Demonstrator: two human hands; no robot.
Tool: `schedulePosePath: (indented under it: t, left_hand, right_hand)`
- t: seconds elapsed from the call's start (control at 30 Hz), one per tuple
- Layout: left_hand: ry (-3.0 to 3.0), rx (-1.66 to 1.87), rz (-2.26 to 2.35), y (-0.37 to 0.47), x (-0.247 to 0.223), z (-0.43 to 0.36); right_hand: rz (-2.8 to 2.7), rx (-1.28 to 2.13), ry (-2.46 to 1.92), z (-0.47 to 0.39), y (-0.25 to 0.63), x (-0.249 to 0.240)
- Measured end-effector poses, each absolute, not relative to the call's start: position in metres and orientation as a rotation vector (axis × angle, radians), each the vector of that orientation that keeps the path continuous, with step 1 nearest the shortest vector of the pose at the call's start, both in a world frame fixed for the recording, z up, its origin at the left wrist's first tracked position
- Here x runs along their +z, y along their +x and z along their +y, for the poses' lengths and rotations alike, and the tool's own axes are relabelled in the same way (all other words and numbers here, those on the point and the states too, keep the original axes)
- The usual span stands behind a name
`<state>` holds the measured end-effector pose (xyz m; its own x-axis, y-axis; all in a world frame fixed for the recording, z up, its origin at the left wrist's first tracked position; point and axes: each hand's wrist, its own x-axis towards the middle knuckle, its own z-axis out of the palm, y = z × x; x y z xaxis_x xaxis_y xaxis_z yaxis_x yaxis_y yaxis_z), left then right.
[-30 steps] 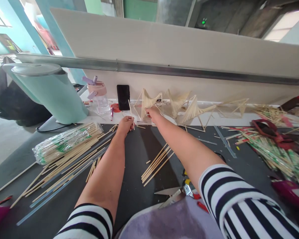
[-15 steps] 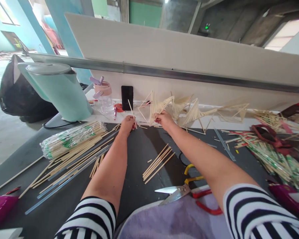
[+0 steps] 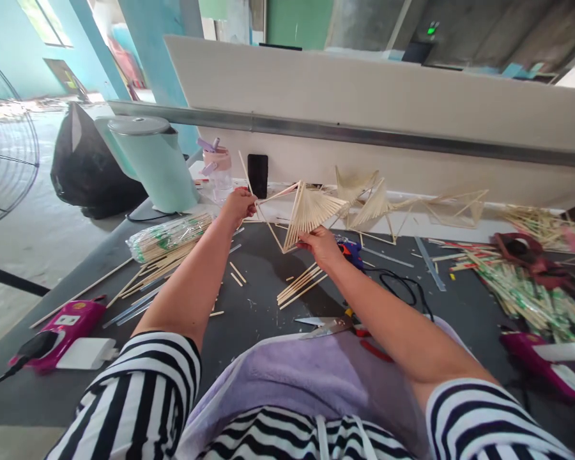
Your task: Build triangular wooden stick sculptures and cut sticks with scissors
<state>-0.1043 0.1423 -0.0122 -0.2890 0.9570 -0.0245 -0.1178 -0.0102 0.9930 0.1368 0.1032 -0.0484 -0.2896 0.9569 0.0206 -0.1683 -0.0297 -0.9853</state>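
A fan-shaped lattice of thin wooden sticks stands tilted near the back of the dark table, joined to more stick shapes on its right. My right hand pinches its lower edge. Left of it, my left hand is closed on a thin wooden stick that points up, its fingertips beside the lattice's left corner. Several loose sticks lie in front of the lattice. Just right of my right hand, a blue glue gun is partly hidden by my wrist.
Scissors lie by the purple cloth. A wrapped stick bundle, a green kettle, a bottle and a phone are at the left and back. Power strips and stick piles flank the table.
The view has shifted. The lattice has come off the back ledge toward me, its fan face turned more into view. My left hand has risen with the stick, and the glue gun now shows.
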Motion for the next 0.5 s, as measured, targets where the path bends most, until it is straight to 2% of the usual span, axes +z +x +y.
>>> schedulePosePath:
  t: [0.23,0.5]
  left_hand:
    - [0.865,1.544,1.291,-0.116,-0.015,0.116]
    - [0.904,1.456,1.238,-0.105,-0.007,0.092]
  right_hand:
    - [-1.306,1.549,-0.943,0.086,0.134,-0.059]
    - [-1.382,1.581,-0.965,0.088,0.128,-0.079]
